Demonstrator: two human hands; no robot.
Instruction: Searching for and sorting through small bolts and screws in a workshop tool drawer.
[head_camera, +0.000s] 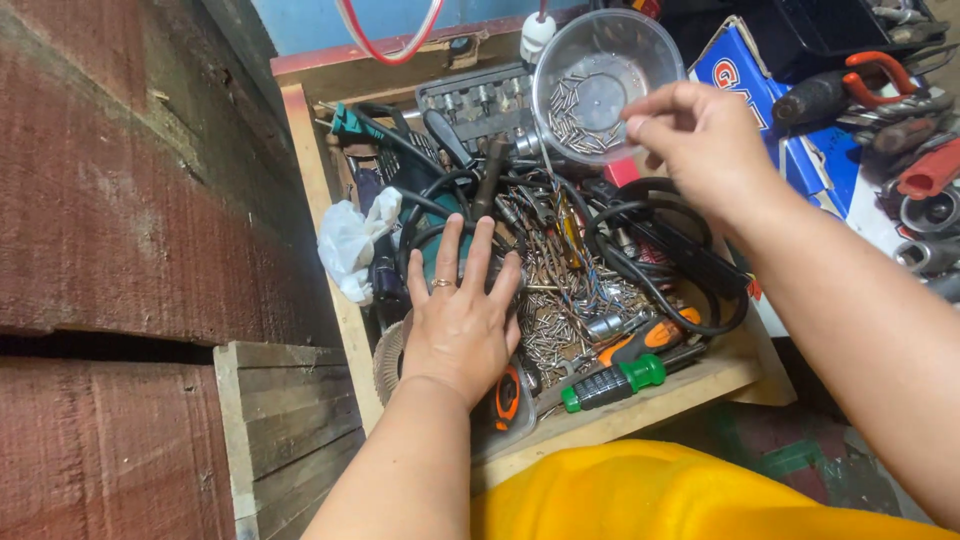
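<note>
Right hand (700, 150) gripping clear cup (603, 85) of nails; left hand (462, 322) flat on cables (640, 250)

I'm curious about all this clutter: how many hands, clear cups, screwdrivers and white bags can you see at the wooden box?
Hands: 2, left hand flat on the tools, right hand at the cup
Clear plastic cup with nails: 1
Screwdrivers: 2, green-handled, orange-handled
White plastic bag: 1
Total: 6

Wooden drawer (318, 190) of tangled tools (590, 290)
</note>
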